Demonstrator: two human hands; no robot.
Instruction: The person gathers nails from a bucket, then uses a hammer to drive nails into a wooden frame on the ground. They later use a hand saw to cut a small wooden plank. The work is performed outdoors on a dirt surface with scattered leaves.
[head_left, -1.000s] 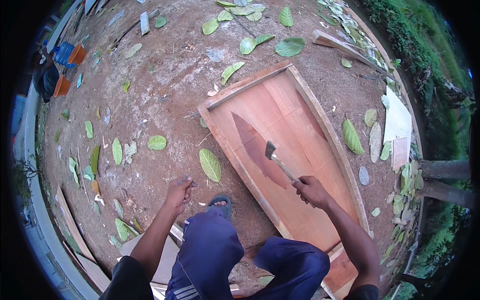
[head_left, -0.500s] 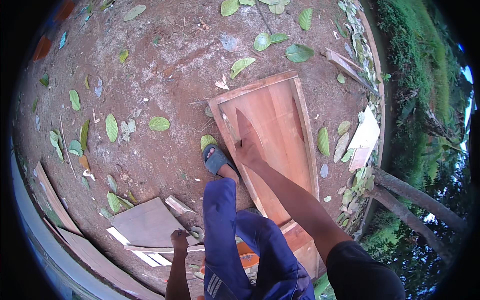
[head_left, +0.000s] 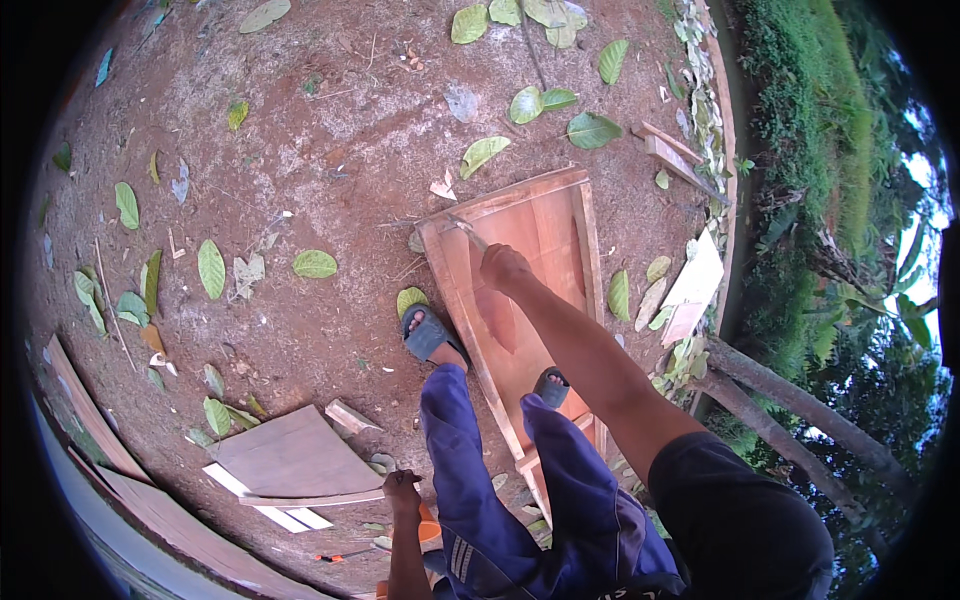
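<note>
The hammer (head_left: pixel 476 236) is at the far left corner of the wooden tray (head_left: pixel 540 188), its head over the rim there, though whether it touches the wood cannot be told; the right hand (head_left: pixel 505 268) is closed around its handle, the arm stretched across the tray; the tray lies on the bare ground (head_left: pixel 330 215), a dark pointed patch on its reddish floor; the left sandal (head_left: pixel 428 335) stands just beside its left side; the left hand (head_left: pixel 402 487) hangs low near a brown board (head_left: pixel 305 452), its fingers too unclear to tell whether they grip anything; green leaves (head_left: pixel 315 264) lie scattered around.
</note>
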